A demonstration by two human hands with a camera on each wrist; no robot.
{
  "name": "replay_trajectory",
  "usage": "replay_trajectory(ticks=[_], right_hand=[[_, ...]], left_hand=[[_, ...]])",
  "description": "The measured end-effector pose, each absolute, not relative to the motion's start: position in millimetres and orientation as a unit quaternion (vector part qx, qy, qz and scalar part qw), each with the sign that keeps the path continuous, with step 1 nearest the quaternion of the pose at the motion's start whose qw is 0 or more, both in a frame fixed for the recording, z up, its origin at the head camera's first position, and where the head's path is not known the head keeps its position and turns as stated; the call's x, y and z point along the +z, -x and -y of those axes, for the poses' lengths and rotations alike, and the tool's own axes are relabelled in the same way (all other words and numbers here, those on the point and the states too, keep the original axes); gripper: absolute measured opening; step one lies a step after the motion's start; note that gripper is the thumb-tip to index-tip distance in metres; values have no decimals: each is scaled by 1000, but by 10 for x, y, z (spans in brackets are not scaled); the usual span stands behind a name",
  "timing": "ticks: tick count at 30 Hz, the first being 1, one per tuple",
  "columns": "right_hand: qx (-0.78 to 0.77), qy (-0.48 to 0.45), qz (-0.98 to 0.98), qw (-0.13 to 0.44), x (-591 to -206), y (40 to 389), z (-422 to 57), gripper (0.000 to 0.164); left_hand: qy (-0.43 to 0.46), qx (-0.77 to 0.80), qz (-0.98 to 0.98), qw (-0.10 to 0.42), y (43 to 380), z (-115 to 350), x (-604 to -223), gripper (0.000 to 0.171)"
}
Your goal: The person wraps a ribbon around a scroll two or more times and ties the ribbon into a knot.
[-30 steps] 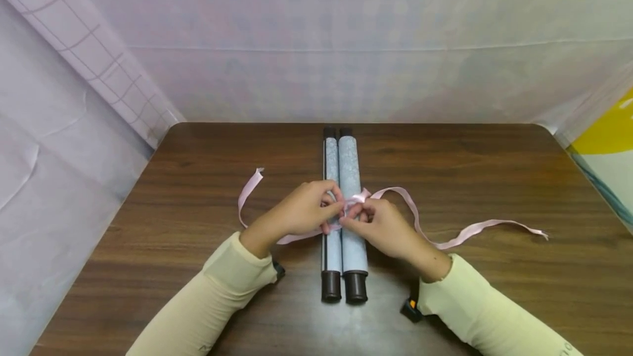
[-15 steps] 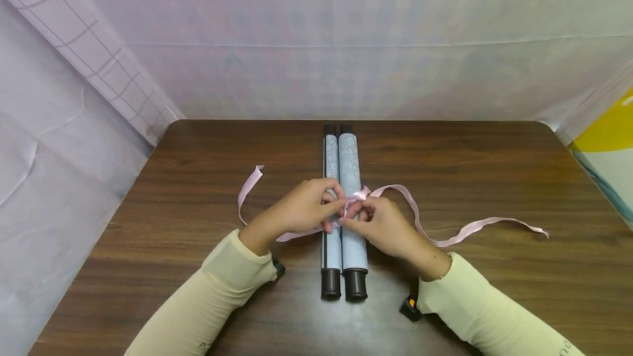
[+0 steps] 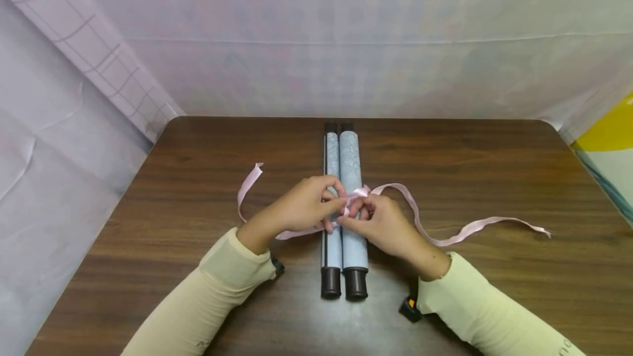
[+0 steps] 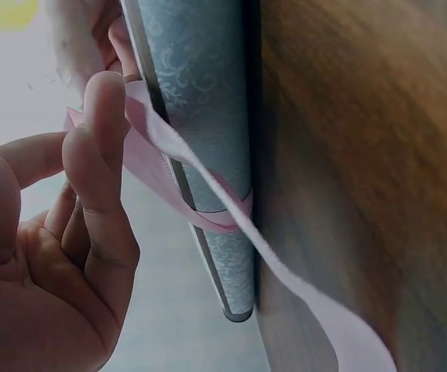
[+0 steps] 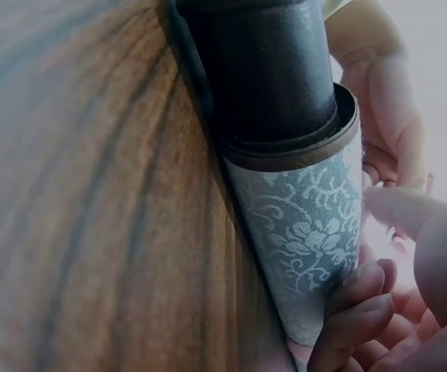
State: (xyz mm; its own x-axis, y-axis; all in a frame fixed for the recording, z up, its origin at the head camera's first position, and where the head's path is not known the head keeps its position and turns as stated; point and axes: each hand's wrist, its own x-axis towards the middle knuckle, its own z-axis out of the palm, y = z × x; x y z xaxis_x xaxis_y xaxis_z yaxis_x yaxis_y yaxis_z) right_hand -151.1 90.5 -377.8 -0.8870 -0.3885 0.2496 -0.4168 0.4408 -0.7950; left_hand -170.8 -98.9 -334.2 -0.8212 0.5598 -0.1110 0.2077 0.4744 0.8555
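A scroll (image 3: 350, 161) in pale blue flowered cloth lies on the table as two side-by-side rolls with dark brown end knobs (image 3: 355, 283). A pink ribbon (image 3: 475, 228) loops round it at the middle. Over the left roll, my left hand (image 3: 309, 201) pinches the ribbon between thumb and fingertips. My right hand (image 3: 384, 224) pinches it just above the right roll, its fingertips close to the left ones. In the left wrist view the loop of ribbon (image 4: 227, 217) circles the roll. The knot area is partly hidden behind the fingers.
The wooden table (image 3: 198, 147) has rounded back corners and meets a pale curtain (image 3: 316, 43) behind. One ribbon tail (image 3: 249, 180) curls at left; the other runs far right. A black strap end (image 3: 410, 309) hangs at the right cuff.
Both hands keep their pinch on the ribbon, with only tiny finger shifts near the knot. The whole head view has drifted up slightly.
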Motion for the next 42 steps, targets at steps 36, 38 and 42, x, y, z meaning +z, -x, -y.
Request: replay_trajectory(ticks=[36,38,42], right_hand=[[514,-238,824,15,-3339,1498,-960,19],[504,-234,831,16,-3370,1527,-985,18],[483,-228,845,14,-3526,1631,-1060,18]], left_hand=[[-225,532,-812,80,1829,1122,-3158,5],[-229,525,-816,78,1838,1126,-3159,6],[-236,507,-826,74,1855,1137,-3151,6]])
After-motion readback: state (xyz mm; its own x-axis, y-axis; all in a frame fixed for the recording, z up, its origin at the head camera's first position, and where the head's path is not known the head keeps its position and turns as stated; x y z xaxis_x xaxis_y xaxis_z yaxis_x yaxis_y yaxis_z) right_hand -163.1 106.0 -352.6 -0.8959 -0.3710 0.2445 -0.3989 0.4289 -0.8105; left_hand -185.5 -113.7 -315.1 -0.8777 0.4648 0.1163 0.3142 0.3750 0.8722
